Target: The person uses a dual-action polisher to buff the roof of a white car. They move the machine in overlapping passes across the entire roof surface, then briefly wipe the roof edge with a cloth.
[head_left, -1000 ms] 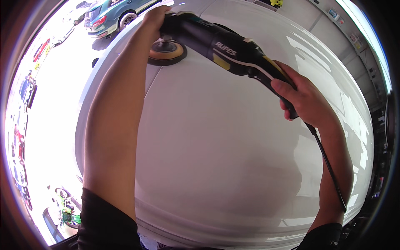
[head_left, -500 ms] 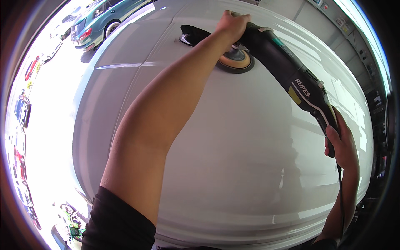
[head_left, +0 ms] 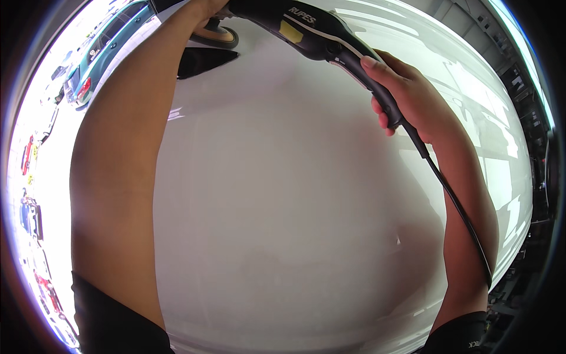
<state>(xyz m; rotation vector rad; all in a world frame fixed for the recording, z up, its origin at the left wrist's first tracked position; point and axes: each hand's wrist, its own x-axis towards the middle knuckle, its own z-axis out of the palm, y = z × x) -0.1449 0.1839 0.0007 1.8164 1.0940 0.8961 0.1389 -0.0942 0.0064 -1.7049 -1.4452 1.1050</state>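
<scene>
And out left there's a teal car in the glare, a red car and a blue car lower down, a grey wall upper right!

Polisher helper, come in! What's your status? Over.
Right grip closed on polisher; left grip at its front, partly cut off. Pad at white roof. Black fin close, maybe in the way.

Black sleeves, bare forearms
</scene>
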